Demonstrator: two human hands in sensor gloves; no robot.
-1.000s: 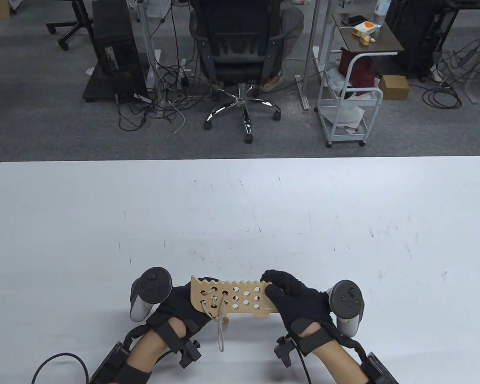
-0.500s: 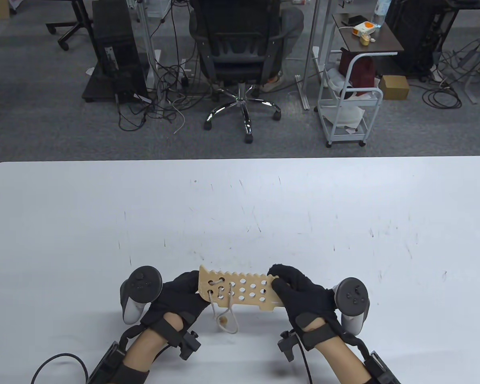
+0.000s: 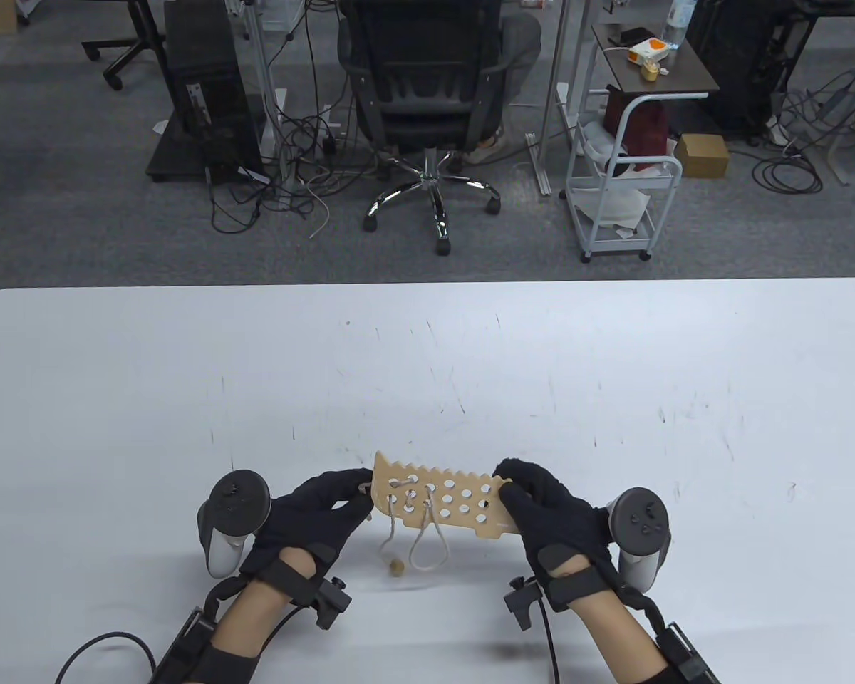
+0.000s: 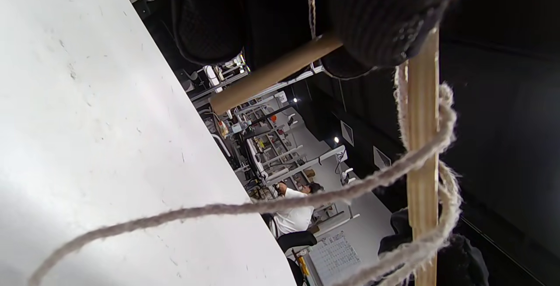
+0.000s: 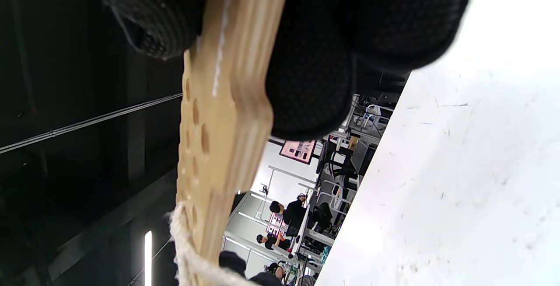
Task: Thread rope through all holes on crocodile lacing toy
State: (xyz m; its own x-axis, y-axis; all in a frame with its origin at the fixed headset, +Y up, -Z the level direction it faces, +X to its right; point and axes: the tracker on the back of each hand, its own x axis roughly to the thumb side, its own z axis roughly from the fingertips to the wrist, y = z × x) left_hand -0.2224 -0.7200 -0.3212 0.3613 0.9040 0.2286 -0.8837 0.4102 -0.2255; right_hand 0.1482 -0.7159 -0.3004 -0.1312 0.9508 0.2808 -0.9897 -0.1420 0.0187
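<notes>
The wooden crocodile board (image 3: 447,501) is held above the table near its front edge, with its holed face showing. My right hand (image 3: 507,491) grips its right end; the right wrist view shows the fingers (image 5: 306,80) clamped on both faces of the board (image 5: 223,115). My left hand (image 3: 360,491) is at the board's left end and pinches the rope's wooden tip (image 4: 271,76). The beige rope (image 3: 427,545) runs through the leftmost holes and hangs in a loop below the board. Its bead end (image 3: 397,568) dangles near the table. The rope (image 4: 262,207) wraps the board's edge (image 4: 422,146).
The white table (image 3: 427,370) stretches ahead of both hands. An office chair (image 3: 427,92), a white cart (image 3: 613,178) and cables stand on the floor beyond its far edge.
Both hands carried the board farther from me and to the right. My left hand slid off the board's left end, and the rope now hangs in a wider loop with the bead showing.
</notes>
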